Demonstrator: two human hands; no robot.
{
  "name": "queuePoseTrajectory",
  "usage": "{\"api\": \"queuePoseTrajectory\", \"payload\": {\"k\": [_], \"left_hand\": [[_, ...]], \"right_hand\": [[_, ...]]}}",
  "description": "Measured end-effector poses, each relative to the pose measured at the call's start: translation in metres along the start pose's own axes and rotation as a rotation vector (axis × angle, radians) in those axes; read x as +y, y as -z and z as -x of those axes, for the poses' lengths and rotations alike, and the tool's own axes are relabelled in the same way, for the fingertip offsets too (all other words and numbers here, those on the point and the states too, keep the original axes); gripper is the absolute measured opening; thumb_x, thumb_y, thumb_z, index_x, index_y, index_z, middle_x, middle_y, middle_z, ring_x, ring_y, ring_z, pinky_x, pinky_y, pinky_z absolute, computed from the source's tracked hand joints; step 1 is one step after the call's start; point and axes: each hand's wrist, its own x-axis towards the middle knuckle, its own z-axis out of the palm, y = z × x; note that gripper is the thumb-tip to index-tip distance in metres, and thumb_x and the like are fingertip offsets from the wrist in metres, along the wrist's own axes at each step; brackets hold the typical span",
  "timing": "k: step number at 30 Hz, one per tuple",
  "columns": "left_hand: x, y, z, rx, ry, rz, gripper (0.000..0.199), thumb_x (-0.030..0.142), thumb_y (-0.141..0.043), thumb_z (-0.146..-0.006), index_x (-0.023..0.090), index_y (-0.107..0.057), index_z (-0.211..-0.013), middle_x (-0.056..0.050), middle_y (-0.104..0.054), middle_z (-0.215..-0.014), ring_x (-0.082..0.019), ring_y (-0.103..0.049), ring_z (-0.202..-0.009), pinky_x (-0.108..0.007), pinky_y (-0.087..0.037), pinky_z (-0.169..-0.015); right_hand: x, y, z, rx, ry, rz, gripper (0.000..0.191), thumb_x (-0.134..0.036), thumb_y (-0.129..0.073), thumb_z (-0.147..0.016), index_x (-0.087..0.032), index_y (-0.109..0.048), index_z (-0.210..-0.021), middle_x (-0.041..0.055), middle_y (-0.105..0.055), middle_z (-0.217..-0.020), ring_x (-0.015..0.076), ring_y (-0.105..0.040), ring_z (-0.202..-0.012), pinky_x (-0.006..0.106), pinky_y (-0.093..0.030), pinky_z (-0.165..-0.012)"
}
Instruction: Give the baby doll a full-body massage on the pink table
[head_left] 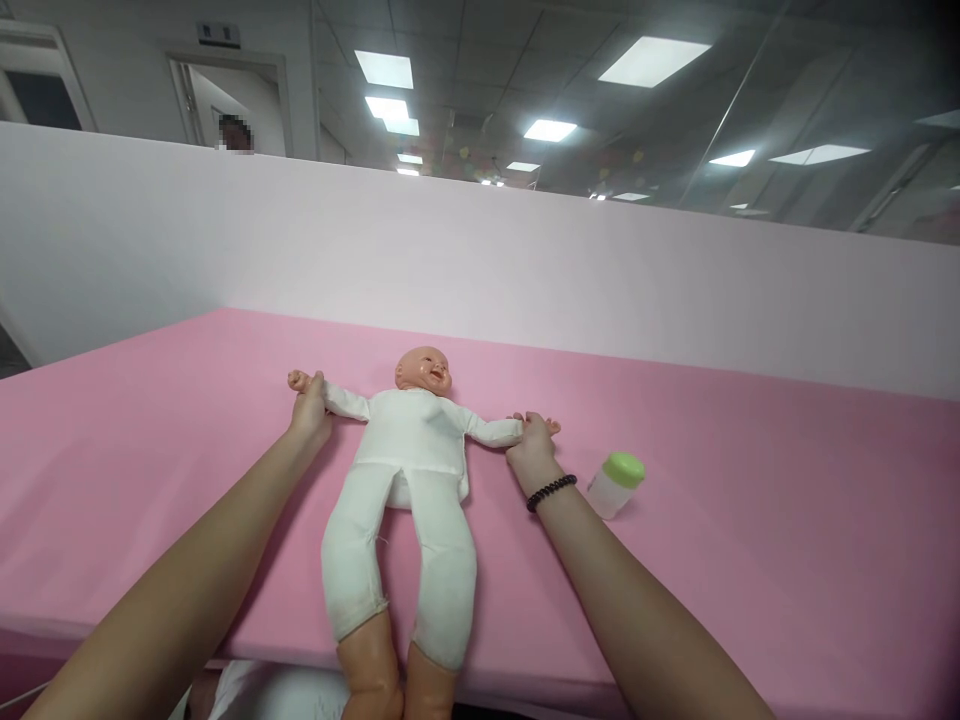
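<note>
A baby doll with a white cloth body lies on its back on the pink padded table, its arms stretched out to both sides. Its plastic head points away from me, and its lower legs reach past the near edge. My left hand is closed around the doll's arm at the left, close to the wrist. On the other side, my right hand grips the doll's other arm near its hand. A black coiled band circles my right wrist. Right of that wrist is a clear bottle with a green cap.
A white partition runs along the far side of the table. Behind it, a person's head shows in front of a doorway at the left. White fabric is visible below the near edge.
</note>
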Motion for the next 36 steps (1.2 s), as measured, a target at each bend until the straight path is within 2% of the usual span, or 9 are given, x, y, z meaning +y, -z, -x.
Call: {"api": "queuePoseTrajectory", "payload": {"k": [3, 7, 10, 14, 17, 20, 27, 32, 36], "left_hand": [[0.007, -0.001, 0.001, 0.106, 0.142, 0.155, 0.018, 0.034, -0.058, -0.089, 0.025, -0.041, -0.088, -0.004, -0.059, -0.096, -0.020, -0.062, -0.097, -0.033, -0.052, -0.083], [0.018, -0.014, 0.025, 0.069, -0.081, 0.026, 0.023, 0.032, -0.066, -0.081, 0.025, -0.048, -0.092, -0.002, -0.061, -0.094, -0.019, -0.061, -0.093, -0.033, -0.050, -0.083], [0.021, -0.024, 0.048, -0.153, -0.436, -0.186, 0.023, 0.034, -0.067, -0.083, 0.024, -0.050, -0.095, -0.002, -0.061, -0.094, -0.019, -0.060, -0.091, -0.033, -0.049, -0.085], [0.023, -0.031, 0.070, -0.630, -0.837, -0.648, 0.014, 0.033, -0.057, -0.092, 0.022, -0.055, -0.101, -0.005, -0.064, -0.097, -0.022, -0.060, -0.094, -0.040, -0.045, -0.092], [0.030, -0.032, 0.076, -0.822, -0.961, -0.851, 0.015, 0.034, -0.051, -0.097, 0.021, -0.058, -0.099, -0.007, -0.065, -0.098, -0.024, -0.059, -0.096, -0.042, -0.043, -0.094], [0.038, -0.033, 0.078, -0.878, -0.989, -0.908, 0.013, 0.030, -0.050, -0.096, 0.021, -0.057, -0.091, -0.007, -0.064, -0.094, -0.022, -0.058, -0.091, -0.039, -0.043, -0.089], [0.035, -0.034, 0.080, -0.781, -0.850, -0.782, 0.006, 0.027, -0.055, -0.086, 0.022, -0.057, -0.086, -0.003, -0.063, -0.084, -0.020, -0.057, -0.082, -0.035, -0.044, -0.082], [0.028, -0.033, 0.067, -0.360, -0.449, -0.364, 0.017, 0.035, -0.069, -0.077, 0.021, -0.061, -0.082, 0.000, -0.061, -0.079, -0.017, -0.056, -0.075, -0.030, -0.046, -0.072], [0.028, -0.023, 0.036, 0.007, -0.125, 0.048, 0.026, 0.034, -0.078, -0.068, 0.020, -0.057, -0.074, -0.002, -0.063, -0.078, -0.017, -0.060, -0.076, -0.029, -0.047, -0.069]], "right_hand": [[0.003, 0.002, -0.001, 0.035, -0.001, 0.003, 0.012, -0.015, -0.049, -0.076, -0.023, -0.042, -0.081, -0.0053, -0.051, -0.066, 0.0101, -0.051, -0.057, 0.023, -0.046, -0.056], [0.001, -0.001, 0.018, -0.064, 0.271, -0.060, 0.025, -0.017, -0.058, -0.075, -0.022, -0.049, -0.098, -0.0047, -0.060, -0.070, 0.0120, -0.059, -0.068, 0.024, -0.050, -0.066], [0.002, -0.004, 0.043, -0.280, 0.562, 0.011, 0.028, -0.025, -0.067, -0.076, -0.020, -0.053, -0.099, -0.0022, -0.063, -0.078, 0.0138, -0.063, -0.075, 0.027, -0.051, -0.073], [0.015, 0.002, 0.071, -0.729, 0.945, 0.291, 0.016, -0.033, -0.067, -0.084, -0.020, -0.058, -0.089, 0.0004, -0.064, -0.082, 0.0146, -0.061, -0.075, 0.030, -0.050, -0.073], [0.026, 0.007, 0.078, -1.136, 1.292, 0.581, 0.006, -0.023, -0.060, -0.087, -0.021, -0.064, -0.091, 0.0027, -0.069, -0.084, 0.0173, -0.062, -0.079, 0.035, -0.046, -0.080], [0.031, 0.010, 0.076, -1.268, 1.449, 0.747, 0.010, -0.019, -0.057, -0.088, -0.021, -0.067, -0.090, 0.0027, -0.069, -0.079, 0.0179, -0.062, -0.076, 0.037, -0.042, -0.080], [0.029, 0.010, 0.077, -1.131, 1.330, 0.620, 0.005, -0.021, -0.063, -0.087, -0.020, -0.067, -0.090, 0.0025, -0.071, -0.084, 0.0175, -0.063, -0.080, 0.035, -0.045, -0.081], [0.008, -0.003, 0.065, -0.664, 0.817, 0.226, 0.025, -0.032, -0.078, -0.074, -0.019, -0.056, -0.075, -0.0019, -0.061, -0.071, 0.0128, -0.057, -0.066, 0.028, -0.049, -0.068], [-0.012, -0.009, 0.029, -0.221, 0.335, -0.054, 0.025, -0.021, -0.073, -0.067, -0.021, -0.048, -0.074, -0.0058, -0.053, -0.063, 0.0107, -0.053, -0.059, 0.025, -0.049, -0.061]]}}
